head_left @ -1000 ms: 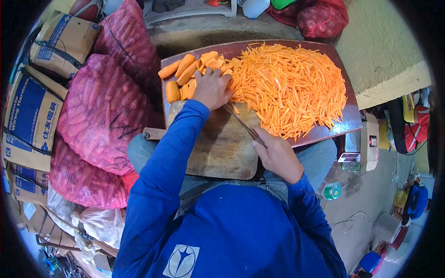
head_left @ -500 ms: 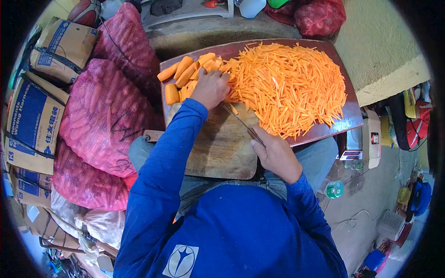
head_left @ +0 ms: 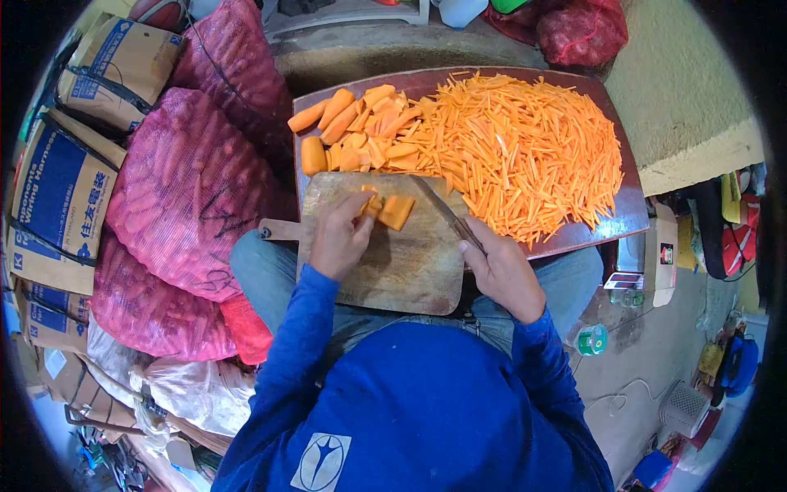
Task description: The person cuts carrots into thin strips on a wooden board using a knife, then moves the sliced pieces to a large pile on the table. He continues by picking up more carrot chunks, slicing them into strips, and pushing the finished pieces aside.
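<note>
My left hand (head_left: 343,234) is over the left part of a wooden cutting board (head_left: 402,275), its fingers closed on a piece of carrot (head_left: 371,202). Just right of those fingers, flat carrot slices (head_left: 398,212) lie on the board. My right hand (head_left: 502,275) grips a knife (head_left: 447,215) by its handle, the blade slanting up and left over the board's right edge. Beyond the board sit peeled carrot pieces (head_left: 336,115) and slices, and a wide heap of carrot sticks (head_left: 533,156) covers much of the dark red table (head_left: 630,215).
Pink mesh sacks (head_left: 193,197) stand at the left beside strapped cardboard boxes (head_left: 61,201). A red mesh bag (head_left: 582,33) lies beyond the table. A concrete ledge (head_left: 689,107) rises at the right; a green-labelled plastic container (head_left: 591,339) is on the floor.
My left hand has come back from the carrot pieces to the board, where carrot slices now lie. The knife in my right hand has shifted slightly right and down.
</note>
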{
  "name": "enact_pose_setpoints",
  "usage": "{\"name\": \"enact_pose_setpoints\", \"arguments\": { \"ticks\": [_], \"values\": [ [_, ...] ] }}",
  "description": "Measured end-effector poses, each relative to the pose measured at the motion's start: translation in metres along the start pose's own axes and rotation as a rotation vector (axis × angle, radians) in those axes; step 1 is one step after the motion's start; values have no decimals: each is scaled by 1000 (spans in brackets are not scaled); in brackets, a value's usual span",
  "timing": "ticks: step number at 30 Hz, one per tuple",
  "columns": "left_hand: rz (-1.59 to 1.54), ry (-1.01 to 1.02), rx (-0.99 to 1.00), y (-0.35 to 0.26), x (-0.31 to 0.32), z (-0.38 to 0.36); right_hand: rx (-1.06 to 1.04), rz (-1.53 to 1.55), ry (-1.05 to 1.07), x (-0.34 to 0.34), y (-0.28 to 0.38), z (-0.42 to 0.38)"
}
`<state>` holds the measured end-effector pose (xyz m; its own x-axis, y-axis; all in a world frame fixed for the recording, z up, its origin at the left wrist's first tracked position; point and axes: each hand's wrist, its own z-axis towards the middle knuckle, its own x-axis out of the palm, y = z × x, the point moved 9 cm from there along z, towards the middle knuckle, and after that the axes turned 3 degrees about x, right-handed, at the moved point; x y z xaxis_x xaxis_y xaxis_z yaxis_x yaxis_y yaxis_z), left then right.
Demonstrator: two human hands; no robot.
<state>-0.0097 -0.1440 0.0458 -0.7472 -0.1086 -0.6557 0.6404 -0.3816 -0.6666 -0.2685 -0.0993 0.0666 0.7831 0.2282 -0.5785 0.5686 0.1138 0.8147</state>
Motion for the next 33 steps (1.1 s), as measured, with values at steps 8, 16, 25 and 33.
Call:
{"name": "enact_pose_setpoints", "arguments": {
  "ticks": [8,16,25,33],
  "values": [
    [48,-26,-169,13,-22,-16,-31,-42,18,5,8,-4],
    [236,78,194,-36,2,-9,12,-62,-1,1,8,-23],
    [323,222,167,-25,16,2,0,24,-20,1,12,-30],
    [295,233,207,-20,18,1,43,42,26,4,11,-25]
  ]
}}
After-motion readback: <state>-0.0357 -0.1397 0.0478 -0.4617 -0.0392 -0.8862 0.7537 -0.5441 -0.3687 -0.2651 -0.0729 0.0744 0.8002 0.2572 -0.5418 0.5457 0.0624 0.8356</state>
